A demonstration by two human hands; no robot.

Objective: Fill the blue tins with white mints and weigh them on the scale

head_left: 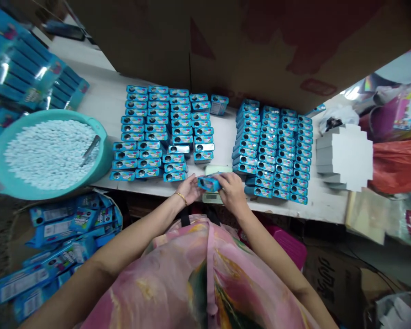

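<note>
A small blue box is held in front of me, above a pale green scale at the table's front edge. My right hand is closed around the box's right end, fingers over its top. At the left end is my left hand, palm partly up, its curled fingers against the box. Rows of similar blue boxes stand to the left of my hands, and more packed rows stand to the right. A single blue box is set apart at the back.
A turquoise basin of small white pieces, with a metal scoop in it, is at left. Blue packets fill a container below. A large cardboard box blocks the back. White folded card trays sit at right.
</note>
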